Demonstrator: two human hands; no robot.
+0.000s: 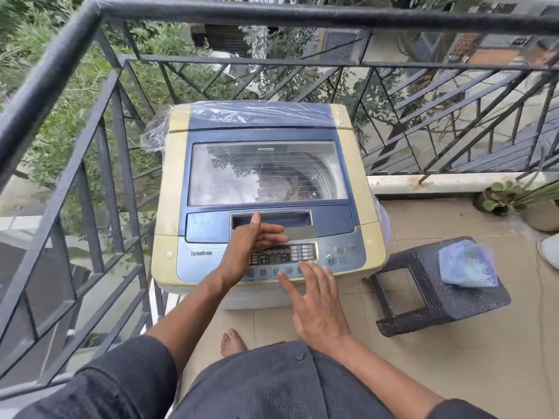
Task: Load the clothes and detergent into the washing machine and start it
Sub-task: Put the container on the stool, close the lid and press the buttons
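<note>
The washer (266, 189) stands in the balcony corner against the railing (90, 122), lid closed, with clothes dimly visible through the glass. Right of it, a detergent bag (467, 264) lies on a dark stool (435, 300). Both hands hold nothing, fingers straight: the left hand (252, 241) over the lid handle, the right hand (314, 300) with fingertips at the panel buttons (276, 271).

The floor (453, 373) is made of pale tan tiles. A washing machine (169, 189) stands on it, close to the black railing (90, 164). Just to the right of the machine sits a dark woven stool (423, 309), and a blue plastic bag (467, 264) lies on top of it. Plant pots (541, 216) stand near the far right edge. A bare foot (232, 343) is on the tiles too.
</note>
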